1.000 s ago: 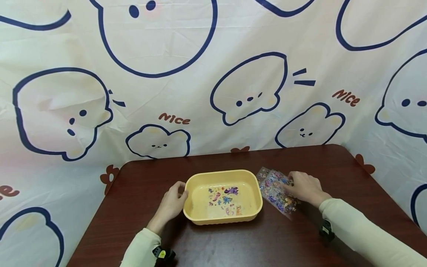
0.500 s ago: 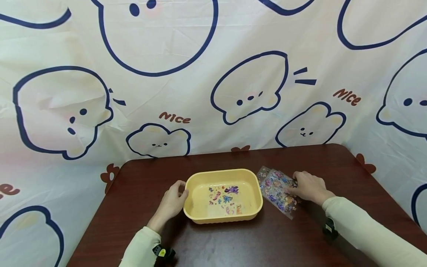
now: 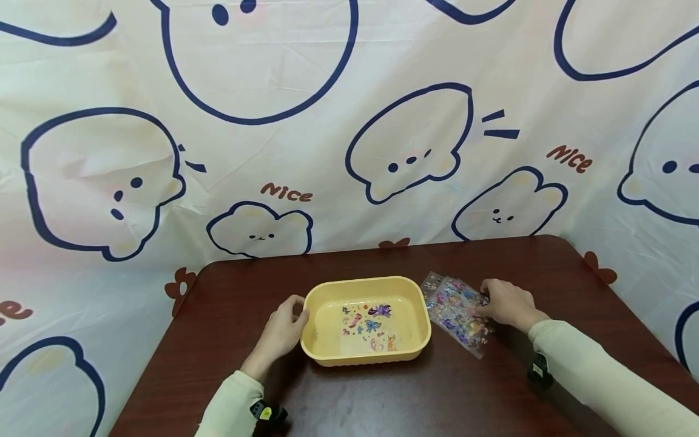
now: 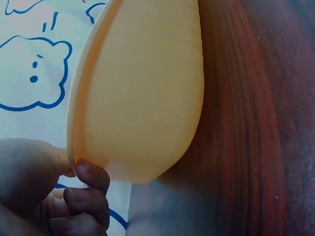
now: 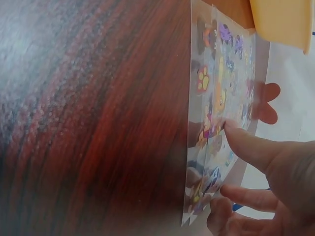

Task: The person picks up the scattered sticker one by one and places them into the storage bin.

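A yellow plastic tray [image 3: 417,340] stands on the table, with a clear sheet of colourful stickers [image 3: 371,326] lying flat inside it. My left hand [image 3: 283,328] pinches the tray's left rim; the left wrist view shows thumb and forefinger on either side of that rim. To the right of the tray lie several overlapping transparent sticker sheets [image 3: 455,312], printed with small bright figures. My right hand [image 3: 508,303] is at their right side, the thumb [image 5: 248,145] on the top sheet and the fingers curled at the edge. How far the fingertips reach under the sheets is hidden.
The dark brown wooden table [image 3: 349,400] ends at a cloth backdrop [image 3: 327,152] with cartoon outlines behind and on both sides. Dark wrist cameras [image 3: 540,371] sit at the cuffs of the pale sleeves.
My right hand has shifted slightly to the right along the sticker sheets, uncovering a little more of them. My left hand and the tray stay in place.
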Available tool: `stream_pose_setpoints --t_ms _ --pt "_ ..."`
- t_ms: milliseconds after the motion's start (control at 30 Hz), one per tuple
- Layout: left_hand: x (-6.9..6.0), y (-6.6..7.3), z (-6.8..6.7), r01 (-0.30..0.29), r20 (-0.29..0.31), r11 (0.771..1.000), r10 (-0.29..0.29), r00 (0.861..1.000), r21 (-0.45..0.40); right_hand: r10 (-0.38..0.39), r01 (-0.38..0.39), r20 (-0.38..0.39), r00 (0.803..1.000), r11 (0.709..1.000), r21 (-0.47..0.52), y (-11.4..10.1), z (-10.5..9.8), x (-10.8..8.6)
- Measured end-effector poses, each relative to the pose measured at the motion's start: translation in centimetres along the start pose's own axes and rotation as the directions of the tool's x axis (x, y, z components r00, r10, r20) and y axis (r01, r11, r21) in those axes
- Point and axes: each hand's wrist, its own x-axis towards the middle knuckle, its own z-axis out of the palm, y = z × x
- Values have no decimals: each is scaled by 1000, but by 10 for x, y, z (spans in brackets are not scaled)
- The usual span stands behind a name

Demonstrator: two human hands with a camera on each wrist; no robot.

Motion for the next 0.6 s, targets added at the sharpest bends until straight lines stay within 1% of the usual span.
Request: stream_pose_setpoints --t_ms 233,600 --pt "0 1 0 6 2 1000 -6 1000 -4 10 -10 23 1000 999 42 4 2 2" --pt "-1 0 1 6 2 1000 -6 1000 -3 19 -23 40 999 997 80 8 2 6"
